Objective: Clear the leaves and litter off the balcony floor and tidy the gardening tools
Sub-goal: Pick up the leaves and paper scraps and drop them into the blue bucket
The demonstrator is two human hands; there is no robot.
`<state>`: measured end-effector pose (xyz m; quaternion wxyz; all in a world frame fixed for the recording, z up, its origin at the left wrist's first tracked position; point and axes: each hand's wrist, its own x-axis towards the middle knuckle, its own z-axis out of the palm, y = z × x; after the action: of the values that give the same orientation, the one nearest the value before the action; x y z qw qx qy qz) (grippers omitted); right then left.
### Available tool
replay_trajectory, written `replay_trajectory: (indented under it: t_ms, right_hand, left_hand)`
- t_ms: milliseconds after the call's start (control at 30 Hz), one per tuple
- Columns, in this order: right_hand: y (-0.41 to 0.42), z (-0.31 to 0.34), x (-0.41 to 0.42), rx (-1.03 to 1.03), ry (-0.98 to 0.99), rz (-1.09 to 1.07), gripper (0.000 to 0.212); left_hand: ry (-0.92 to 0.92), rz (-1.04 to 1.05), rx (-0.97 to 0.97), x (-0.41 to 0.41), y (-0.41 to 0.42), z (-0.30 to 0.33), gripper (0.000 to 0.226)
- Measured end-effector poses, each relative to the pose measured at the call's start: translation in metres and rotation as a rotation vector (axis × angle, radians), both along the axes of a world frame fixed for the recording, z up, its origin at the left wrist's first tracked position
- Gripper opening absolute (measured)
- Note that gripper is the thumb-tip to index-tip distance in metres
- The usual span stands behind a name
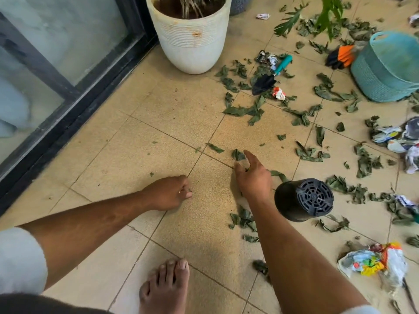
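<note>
Both hands reach down over the floor (172, 123), a surface of square, grainy beige tiles with thin dark grout lines. The left hand (169, 192) hovers low with its fingers curled loosely inward; whether a scrap of leaf sits between the fingertips cannot be told. The right hand (252, 177) is spread, fingers straight and pointing at a small crumpled leaf (238, 154) just beyond its fingertips. The two hands are apart, with a bare tile between them.

Wilted, dark green leaves (247, 111), curled and torn, lie scattered across the right half of the floor, thickest toward the right edge. Among them lie crumpled paper wrappers (374, 260), glossy and printed in bright colours, near the lower right corner. A black plastic pot (303, 200) lies on its side just right of the right forearm, its round slotted base facing the camera. A trowel (269, 75) with a dark pointed blade and a teal handle rests in the leaves near the top. Orange-and-black gloves (341, 56) lie against a teal woven-textured basket (387, 66) at the right edge. A tall, ribbed cream planter (192, 39) stands near the black-framed glass door (68, 71) along the left edge. A bare foot (166, 286) rests at the bottom edge.
</note>
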<state>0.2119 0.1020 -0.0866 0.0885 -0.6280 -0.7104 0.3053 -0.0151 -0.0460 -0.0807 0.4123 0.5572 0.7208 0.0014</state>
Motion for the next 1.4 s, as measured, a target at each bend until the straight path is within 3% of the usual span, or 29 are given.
replay_trajectory:
  t_ms: [67, 167, 233, 300, 433, 533, 633, 700, 767, 833, 933, 1033, 1133, 1200, 1300, 1400]
  right_hand:
    - [0.005, -0.005, -0.008, 0.025, -0.015, -0.002, 0.052]
    - [0.010, -0.007, -0.016, 0.093, -0.009, 0.013, 0.025]
    - [0.008, -0.008, -0.016, 0.057, 0.116, -0.050, 0.014]
    - [0.001, -0.012, -0.011, -0.038, 0.332, -0.198, 0.006]
    - [-0.025, 0.006, 0.002, -0.276, 0.784, -0.485, 0.039]
    - [-0.045, 0.023, 0.007, -0.347, 0.859, -0.547, 0.048]
    - [-0.055, 0.024, 0.010, -0.420, 0.876, -0.571, 0.039]
    - [-0.057, 0.026, 0.013, -0.399, 0.808, -0.548, 0.029]
    - [-0.057, 0.027, 0.020, -0.299, 0.660, -0.469, 0.002]
    - [-0.055, 0.023, 0.025, -0.209, 0.458, -0.370, 0.033]
    - [-0.046, 0.011, 0.032, -0.114, 0.256, -0.284, 0.059]
    - [-0.031, 0.005, 0.039, -0.062, 0.125, -0.270, 0.066]
    - [-0.020, 0.006, 0.052, -0.045, 0.061, -0.311, 0.063]
    - [-0.012, 0.003, 0.065, -0.021, 0.018, -0.323, 0.060]
    - [0.000, -0.001, 0.081, -0.038, -0.105, -0.278, 0.056]
    - [0.010, -0.005, 0.089, -0.041, -0.210, -0.214, 0.035]
  left_hand:
    - [-0.129, 0.178, -0.019, -0.003, 0.001, 0.006, 0.019]
    - [-0.459, 0.502, -0.055, -0.010, 0.007, 0.019, 0.010]
    - [-0.570, 0.638, -0.051, -0.017, 0.014, 0.023, 0.019]
    - [-0.552, 0.677, -0.022, -0.024, 0.023, 0.022, 0.026]
    - [-0.419, 0.644, 0.074, -0.015, 0.051, 0.022, 0.020]
    - [-0.229, 0.451, 0.262, -0.005, 0.077, 0.013, 0.023]
    - [-0.062, 0.269, 0.402, 0.001, 0.103, -0.001, 0.030]
    - [-0.002, 0.224, 0.420, 0.006, 0.117, -0.008, 0.044]
    - [0.018, 0.200, 0.399, 0.009, 0.125, -0.016, 0.053]
    - [-0.001, 0.223, 0.396, 0.011, 0.128, -0.025, 0.050]
    - [-0.052, 0.337, 0.447, 0.013, 0.130, -0.031, 0.032]
    - [-0.056, 0.336, 0.460, 0.016, 0.130, -0.029, 0.014]
    - [-0.136, 0.410, 0.369, 0.027, 0.123, -0.014, 0.011]
    - [-0.287, 0.565, 0.206, 0.038, 0.117, -0.002, 0.014]
    - [-0.745, 0.820, -0.029, 0.049, 0.100, 0.014, 0.023]
    - [-1.039, 0.931, -0.138, 0.044, 0.083, 0.020, 0.023]
